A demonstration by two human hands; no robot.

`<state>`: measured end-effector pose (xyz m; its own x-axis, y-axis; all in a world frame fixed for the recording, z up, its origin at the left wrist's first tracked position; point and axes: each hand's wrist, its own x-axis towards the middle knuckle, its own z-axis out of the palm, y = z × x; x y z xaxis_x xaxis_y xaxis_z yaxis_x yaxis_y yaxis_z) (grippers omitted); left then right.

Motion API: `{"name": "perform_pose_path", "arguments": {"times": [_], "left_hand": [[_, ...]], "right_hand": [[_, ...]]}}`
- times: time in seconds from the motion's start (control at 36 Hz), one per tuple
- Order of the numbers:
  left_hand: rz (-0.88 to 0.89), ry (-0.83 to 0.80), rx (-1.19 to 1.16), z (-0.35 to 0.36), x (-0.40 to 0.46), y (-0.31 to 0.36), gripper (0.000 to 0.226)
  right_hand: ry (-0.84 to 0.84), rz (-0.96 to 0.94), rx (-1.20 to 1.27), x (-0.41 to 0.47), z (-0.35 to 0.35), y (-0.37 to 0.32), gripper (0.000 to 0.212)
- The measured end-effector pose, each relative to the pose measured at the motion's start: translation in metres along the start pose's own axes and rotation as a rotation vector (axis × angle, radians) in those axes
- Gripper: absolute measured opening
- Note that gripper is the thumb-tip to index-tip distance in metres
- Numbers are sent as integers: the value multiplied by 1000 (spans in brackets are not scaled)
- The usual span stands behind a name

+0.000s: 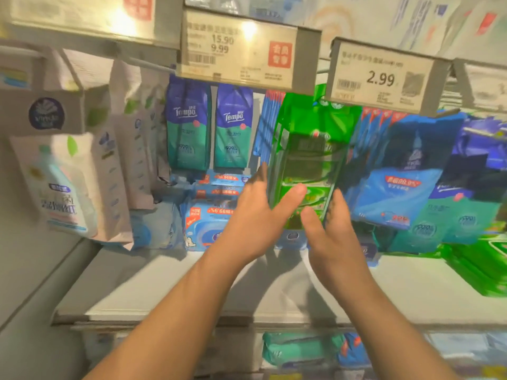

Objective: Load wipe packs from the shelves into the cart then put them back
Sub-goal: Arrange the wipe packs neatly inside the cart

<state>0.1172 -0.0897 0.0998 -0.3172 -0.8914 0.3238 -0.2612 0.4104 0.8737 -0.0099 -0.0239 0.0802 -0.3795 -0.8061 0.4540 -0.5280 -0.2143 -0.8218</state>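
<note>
— What's the setting?

— A shop aisle: a pale grey shelf (192, 286) runs across, with hanging hooks above it and price tags (381, 78) clipped along the rail overhead. One tag reads 2.99, another (236, 50) 15.90 and 9.99.

— And the wipe packs?

— The one in play is a bright green hanging pack (310, 149), glossy, with a darker panel in its middle and a small red mark near the top. It is one of a bunch hanging in a row from a hook just under the 2.99 tag. The picture is blurred, so its print cannot be read.

— What are the hands doing?

— Both reach up to it. The left hand (252, 215) lies at the pack's lower left edge, thumb straight across the front, fingers (260, 176) extended behind that edge. The right hand (329, 229) is at the lower right, fingers straight and pointing up along that side. Neither is curled round the pack; whether they press it, I cannot tell.

— Anything beside it?

— Two blue-and-teal Tempo packs (189, 127) hang to the left, blue packs (397, 174) hang to the right, and flat blue packs (211, 215) are stacked on the shelf below. More green packs (482, 267) lie at the far right of the shelf.
</note>
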Motion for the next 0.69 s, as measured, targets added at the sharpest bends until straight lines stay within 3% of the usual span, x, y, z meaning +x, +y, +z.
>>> {"name": "perform_pose_path", "arguments": {"times": [0.06,0.11,0.25,0.42,0.58,0.69], "left_hand": [[4,29,-7,10,7,4,99],[-60,29,-28,17,12,8,111],[-69,90,-30,27,17,12,101],[-107,166,10,29,2,22,95],[-158,267,107,27,-6,34,117],[-136,283,37,23,-11,41,100]], "right_hand": [[23,23,110,10,5,6,38],[4,72,193,15,7,7,33],[-24,130,284,22,5,10,17],[-57,123,271,19,3,10,42],[-62,156,359,14,-4,6,19],[-78,189,522,12,-5,1,23]]}}
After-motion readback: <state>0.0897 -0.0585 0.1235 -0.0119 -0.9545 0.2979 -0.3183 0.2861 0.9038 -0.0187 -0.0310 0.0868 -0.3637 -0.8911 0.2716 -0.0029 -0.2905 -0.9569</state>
